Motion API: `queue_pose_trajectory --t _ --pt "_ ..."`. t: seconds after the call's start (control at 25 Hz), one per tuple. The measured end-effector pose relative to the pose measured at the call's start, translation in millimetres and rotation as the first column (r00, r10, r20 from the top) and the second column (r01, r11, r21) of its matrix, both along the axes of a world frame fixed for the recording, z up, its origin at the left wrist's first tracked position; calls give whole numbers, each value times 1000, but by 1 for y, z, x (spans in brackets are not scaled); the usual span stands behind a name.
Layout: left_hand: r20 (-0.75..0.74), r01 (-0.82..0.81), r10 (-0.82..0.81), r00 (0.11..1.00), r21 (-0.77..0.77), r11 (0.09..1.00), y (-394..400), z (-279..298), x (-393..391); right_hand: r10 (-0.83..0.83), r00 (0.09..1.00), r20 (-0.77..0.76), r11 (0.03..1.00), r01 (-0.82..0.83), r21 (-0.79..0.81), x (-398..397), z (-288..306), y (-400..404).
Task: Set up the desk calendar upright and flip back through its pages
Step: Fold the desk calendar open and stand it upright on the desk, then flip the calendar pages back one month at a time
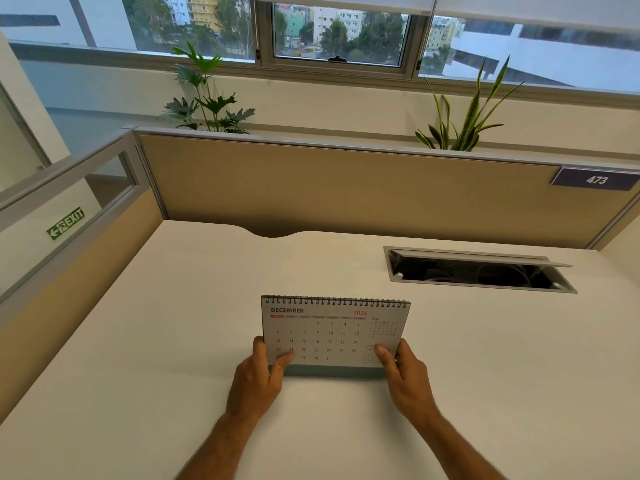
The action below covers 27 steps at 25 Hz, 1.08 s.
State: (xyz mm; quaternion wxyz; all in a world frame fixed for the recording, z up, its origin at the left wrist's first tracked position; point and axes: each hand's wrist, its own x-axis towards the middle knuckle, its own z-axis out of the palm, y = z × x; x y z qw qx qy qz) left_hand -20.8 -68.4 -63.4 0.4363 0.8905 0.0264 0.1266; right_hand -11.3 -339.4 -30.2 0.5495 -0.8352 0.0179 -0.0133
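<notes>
A spiral-bound desk calendar [332, 332] stands upright on the white desk [173, 341], its front page reading DECEMBER 2026. The wire binding runs along its top edge. My left hand [261, 379] grips the lower left corner, thumb on the front page and fingers behind. My right hand [403, 374] holds the lower right corner the same way, thumb over the small month grid. The calendar's grey base shows between my two hands.
An open cable hatch [478, 270] with a raised lid is set into the desk at the back right. A tan partition [346, 188] with a 473 plate [595, 180] closes the far side and another the left. Two plants [207, 98] stand behind it.
</notes>
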Motion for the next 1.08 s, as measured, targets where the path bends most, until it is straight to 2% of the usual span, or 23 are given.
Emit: queue_pose_trajectory --t 0.24,0.64,1.08 --pt "21 -4 3 1000 22 1000 -17 13 29 -38 999 -29 998 39 50 35 12 -9" --pt "32 -44 45 998 -35 998 -22 27 104 -55 998 -42 997 57 50 119 27 -4" --pt "-25 -77 75 997 -57 995 -31 22 155 -41 998 -54 997 45 63 179 16 -9"
